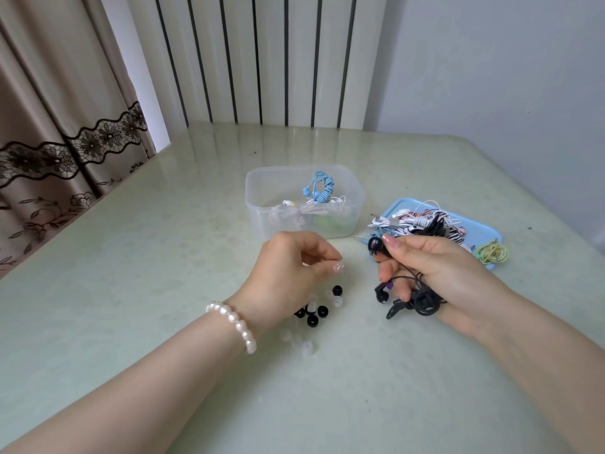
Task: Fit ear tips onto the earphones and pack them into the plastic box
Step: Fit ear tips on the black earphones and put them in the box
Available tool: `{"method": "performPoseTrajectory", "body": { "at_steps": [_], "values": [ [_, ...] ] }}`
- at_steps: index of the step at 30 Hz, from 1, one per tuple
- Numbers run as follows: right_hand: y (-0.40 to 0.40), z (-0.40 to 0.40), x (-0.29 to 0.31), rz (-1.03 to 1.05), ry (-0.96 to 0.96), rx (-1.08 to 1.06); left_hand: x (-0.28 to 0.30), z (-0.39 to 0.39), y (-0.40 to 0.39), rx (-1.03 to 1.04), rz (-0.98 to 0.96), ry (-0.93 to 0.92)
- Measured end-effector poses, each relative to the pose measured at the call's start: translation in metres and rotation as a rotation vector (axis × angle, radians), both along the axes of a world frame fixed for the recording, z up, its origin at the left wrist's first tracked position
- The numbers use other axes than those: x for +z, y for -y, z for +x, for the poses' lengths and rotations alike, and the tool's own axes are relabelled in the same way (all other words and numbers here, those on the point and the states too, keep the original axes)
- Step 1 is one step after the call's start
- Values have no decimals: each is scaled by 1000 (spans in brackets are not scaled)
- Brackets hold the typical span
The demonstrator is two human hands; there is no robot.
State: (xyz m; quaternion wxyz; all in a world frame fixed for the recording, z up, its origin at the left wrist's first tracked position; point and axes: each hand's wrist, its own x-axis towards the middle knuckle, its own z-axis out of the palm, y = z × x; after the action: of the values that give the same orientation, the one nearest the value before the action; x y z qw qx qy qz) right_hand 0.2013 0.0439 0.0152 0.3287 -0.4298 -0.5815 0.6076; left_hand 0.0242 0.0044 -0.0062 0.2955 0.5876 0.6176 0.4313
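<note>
Head view: my right hand (422, 263) grips a bundled black earphone (422, 299), one bud (375, 244) pinched up top and facing left toward my left hand (288, 267), whose fingertips are pinched together just left of it, over the loose ear tips (322, 311) on the bench (163, 257). I can't tell whether a clear tip sits in that pinch; it's too small and pale. The plastic box (304, 201) sits just beyond both hands with a few sets inside, unfitted ones heaped on the blue tray (487, 234) to the right.
</note>
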Motion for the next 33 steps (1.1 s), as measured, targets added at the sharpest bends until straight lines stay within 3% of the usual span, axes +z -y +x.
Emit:
{"method": "performPoseTrajectory", "body": {
  "at_steps": [2, 4, 9, 22, 33],
  "values": [
    [4, -1, 2, 0, -22, 19, 11, 6, 9, -55, -88, 525],
    [8, -4, 2, 4, -51, 37, 17, 10, 15, -94, -185, 845],
    [13, -8, 2, 70, -92, 48, 20, 10, 20, -127, -370, 1109],
    [12, -11, -3, 230, -46, 1, 15, 14, 22, -95, -396, 1004],
    [13, -11, -5, 305, 11, -44, 16, 14, 22, -90, -405, 1063]
  ]
}}
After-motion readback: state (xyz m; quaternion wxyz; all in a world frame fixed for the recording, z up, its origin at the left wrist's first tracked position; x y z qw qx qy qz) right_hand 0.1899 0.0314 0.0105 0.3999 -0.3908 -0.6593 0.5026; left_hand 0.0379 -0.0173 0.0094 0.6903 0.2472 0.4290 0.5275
